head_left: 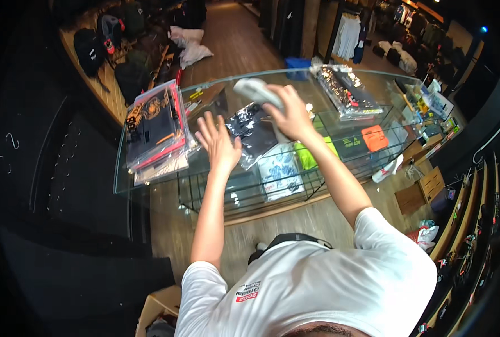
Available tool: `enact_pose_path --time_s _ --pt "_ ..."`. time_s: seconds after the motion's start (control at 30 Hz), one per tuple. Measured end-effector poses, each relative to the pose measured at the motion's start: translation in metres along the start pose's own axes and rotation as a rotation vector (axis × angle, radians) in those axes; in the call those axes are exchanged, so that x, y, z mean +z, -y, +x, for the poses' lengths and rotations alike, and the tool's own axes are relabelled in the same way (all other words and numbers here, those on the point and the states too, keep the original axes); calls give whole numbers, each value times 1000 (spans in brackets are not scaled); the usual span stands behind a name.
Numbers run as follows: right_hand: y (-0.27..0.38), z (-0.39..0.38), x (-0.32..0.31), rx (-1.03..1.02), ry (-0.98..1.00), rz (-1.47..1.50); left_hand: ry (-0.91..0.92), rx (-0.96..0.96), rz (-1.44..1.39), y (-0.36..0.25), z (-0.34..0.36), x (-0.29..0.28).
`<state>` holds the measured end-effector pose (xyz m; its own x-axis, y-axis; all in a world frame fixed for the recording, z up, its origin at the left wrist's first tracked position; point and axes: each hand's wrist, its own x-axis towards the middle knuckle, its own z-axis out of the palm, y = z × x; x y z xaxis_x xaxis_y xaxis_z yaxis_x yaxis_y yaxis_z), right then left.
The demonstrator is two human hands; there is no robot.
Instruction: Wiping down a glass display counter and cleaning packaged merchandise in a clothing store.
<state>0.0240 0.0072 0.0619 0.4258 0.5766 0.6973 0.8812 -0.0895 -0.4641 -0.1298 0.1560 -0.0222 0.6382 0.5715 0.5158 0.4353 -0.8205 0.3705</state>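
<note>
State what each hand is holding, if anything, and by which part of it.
The right hand grips a blurred white handheld object by its near end. The left hand, fingers spread, grips nothing beside the black package in clear plastic.

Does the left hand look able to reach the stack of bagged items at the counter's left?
Likely yes: the left hand looks open and empty, and nothing visible stands between it and the stack of bagged items.

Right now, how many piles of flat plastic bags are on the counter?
2: one pile on the left, another pile toward the back right. The black bag between them looks single.
</note>
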Motion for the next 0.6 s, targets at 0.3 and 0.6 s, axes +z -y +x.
enact_pose_path --time_s 0.3,0.6 --pt "-72 21 93 100 381 -400 405 -34 82 13 -23 -19" --pt "-47 21 81 197 332 -282 344 -36 170 10 -27 -2"
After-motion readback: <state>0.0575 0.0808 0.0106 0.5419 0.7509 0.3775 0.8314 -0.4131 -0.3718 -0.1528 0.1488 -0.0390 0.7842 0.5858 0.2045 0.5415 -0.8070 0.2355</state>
